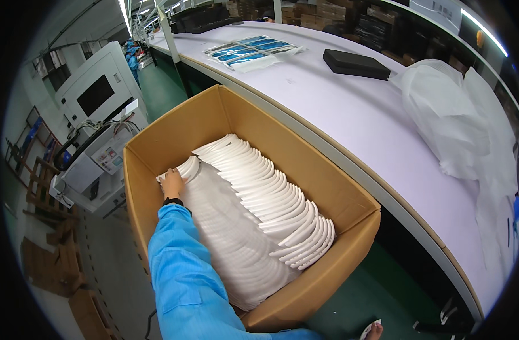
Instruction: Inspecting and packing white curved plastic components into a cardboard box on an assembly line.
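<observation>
My left hand (pixel 172 185), in a blue sleeve with a black band at the wrist, reaches into a large brown carton (pixel 214 116). Its fingers are bent over the edge of a white curved piece (pixel 188 168) at the far left of the carton and seem to grip it. Beside it a long row of thin white curved pieces (pixel 271 187) lies overlapped, slanting from far left to near right. A whitish sheet-like layer (pixel 228 232) with a rippled look covers the carton's left half. My right hand does not show.
Right of the carton runs a long white workbench (pixel 350 119). On it lie blue-and-clear film sheets (pixel 251 50), a black flat box (pixel 356 64) and crumpled white wrapping (pixel 446 113). A white machine (pixel 95 90) stands at left. A bare foot (pixel 374 331) shows at the lower edge.
</observation>
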Tool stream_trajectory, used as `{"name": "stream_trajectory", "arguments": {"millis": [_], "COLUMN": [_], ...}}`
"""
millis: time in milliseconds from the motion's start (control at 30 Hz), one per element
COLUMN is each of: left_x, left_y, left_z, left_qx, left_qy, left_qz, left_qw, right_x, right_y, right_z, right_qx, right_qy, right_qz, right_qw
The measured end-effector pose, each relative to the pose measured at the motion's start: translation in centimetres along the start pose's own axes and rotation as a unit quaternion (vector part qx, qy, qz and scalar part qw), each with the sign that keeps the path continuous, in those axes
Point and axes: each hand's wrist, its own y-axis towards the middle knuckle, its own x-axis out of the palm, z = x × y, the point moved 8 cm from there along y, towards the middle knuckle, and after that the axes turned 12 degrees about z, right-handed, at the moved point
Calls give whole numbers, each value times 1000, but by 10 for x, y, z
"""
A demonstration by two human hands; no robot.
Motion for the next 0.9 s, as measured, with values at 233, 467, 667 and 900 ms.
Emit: {"name": "stream_trajectory", "arguments": {"millis": [233, 467, 667, 900], "left_x": [11, 39, 118, -79], "left_y": [11, -8, 45, 70], "left_z": [3, 63, -51, 81], "left_qx": [44, -12, 134, 117], "left_qy": [10, -23, 116, -300], "left_qz": [-7, -137, -207, 379], "left_qw": [999, 990, 962, 868], "right_x": [10, -8, 22, 18], "right_y": [0, 41, 35, -10], "right_z": [6, 38, 55, -54], "right_qx": [-18, -27, -280, 9], "right_qy": [-5, 21, 27, 225], "right_qz": [-32, -17, -107, -78], "right_qw": [999, 999, 954, 971]}}
